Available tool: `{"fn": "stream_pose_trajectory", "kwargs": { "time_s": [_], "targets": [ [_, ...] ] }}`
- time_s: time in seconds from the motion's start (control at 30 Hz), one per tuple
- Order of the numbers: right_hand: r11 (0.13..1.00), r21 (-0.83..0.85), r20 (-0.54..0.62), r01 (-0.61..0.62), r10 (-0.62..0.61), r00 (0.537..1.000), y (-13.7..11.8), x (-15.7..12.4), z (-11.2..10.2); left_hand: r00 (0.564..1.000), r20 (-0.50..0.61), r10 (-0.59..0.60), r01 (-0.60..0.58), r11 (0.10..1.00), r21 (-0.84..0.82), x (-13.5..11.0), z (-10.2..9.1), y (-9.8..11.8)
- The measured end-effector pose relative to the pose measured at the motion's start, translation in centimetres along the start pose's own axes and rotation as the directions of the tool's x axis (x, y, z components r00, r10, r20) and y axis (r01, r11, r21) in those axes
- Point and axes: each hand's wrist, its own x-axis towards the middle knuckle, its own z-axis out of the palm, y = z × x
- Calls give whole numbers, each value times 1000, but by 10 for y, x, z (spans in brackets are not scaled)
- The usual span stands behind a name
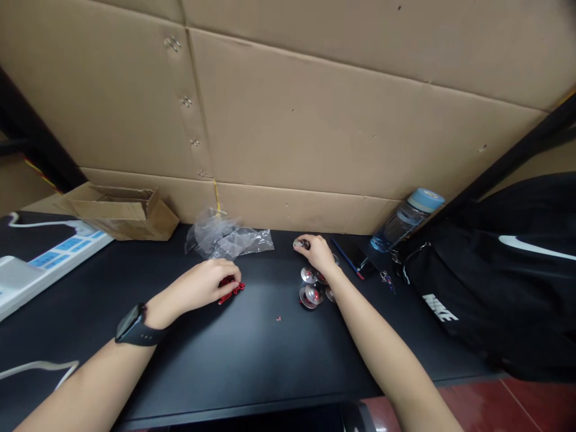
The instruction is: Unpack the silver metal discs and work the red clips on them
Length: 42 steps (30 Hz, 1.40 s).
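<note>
My left hand (209, 285) rests low over the table, its fingers curled on a bunch of red cord (236, 289) that pokes out below the fingertips. Farther right, my right hand (318, 252) pinches a small pale-and-dark object (301, 243) between thumb and fingers; its kind is too small to make out. Just below that hand sit several shiny, domed silver discs (311, 294) with red bits on them, partly hidden by the wrist. A tiny red scrap (278, 318) lies on the black table (252, 366) between my hands.
Crumpled clear plastic bags (225, 235) lie at the back, beside an open cardboard box (121, 213). A white power strip (58, 258) runs along the left. At right are a dark flat object (351, 255), keys (386, 279), a blue-capped bottle (402, 221) and a black bag (495, 270).
</note>
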Motion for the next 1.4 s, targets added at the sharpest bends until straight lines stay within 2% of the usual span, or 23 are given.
{"fn": "stream_pose_trajectory", "kwargs": {
  "time_s": [0.1, 0.23, 0.3, 0.37, 0.47, 0.6, 0.7, 0.8, 0.9, 1.07, 1.17, 1.3, 1.4],
  "targets": [
    [999, 2, 44, 32, -32, 999, -2, -3, -5, 1000, 14, -10, 10, 1000, -8, 1, 0, 1],
    [995, 19, 83, 96, -97, 992, -5, -12, -33, 1000, -25, 9, -10, 999, -39, 2, -2, 2],
    [982, 81, 212, 174, -187, 959, -6, -21, -50, 999, -45, 18, -20, 999, -46, 2, -2, 2],
    [968, 130, 346, 216, -248, 905, -8, -31, -64, 998, -53, 22, -24, 998, -50, 2, -3, 2],
    [973, 96, 417, 210, -231, 879, -11, -42, -70, 998, -53, 23, -26, 998, -58, 2, -3, 3],
    [981, 70, 356, 179, -192, 915, -20, -44, -61, 998, -51, 33, -36, 998, -57, 3, 1, 9],
    [946, 303, 260, 118, -201, 944, -36, -43, -51, 995, -100, 21, -29, 997, -76, 5, 9, 20],
    [765, 644, 184, 21, -182, 966, -64, -48, -41, 975, -217, -40, 4, 987, -163, 9, 19, 36],
    [569, 822, 151, 9, -232, 961, -93, -57, -30, 935, -343, -90, 4, 970, -243, 10, 27, 52],
    [424, 904, 171, -51, -251, 953, -119, -68, -14, 880, -465, -100, -29, 964, -263, 9, 28, 58],
    [370, 925, 188, -88, -243, 952, -122, -69, -7, 881, -462, -103, -41, 955, -292, 7, 27, 56],
    [352, 927, 229, -130, -257, 939, -123, -71, -4, 905, -409, -115, -25, 947, -321, 5, 25, 57],
    [391, 910, 245, -140, -232, 941, -127, -76, -4, 914, -393, -99, -20, 957, -290, 3, 24, 60]
  ]
}}
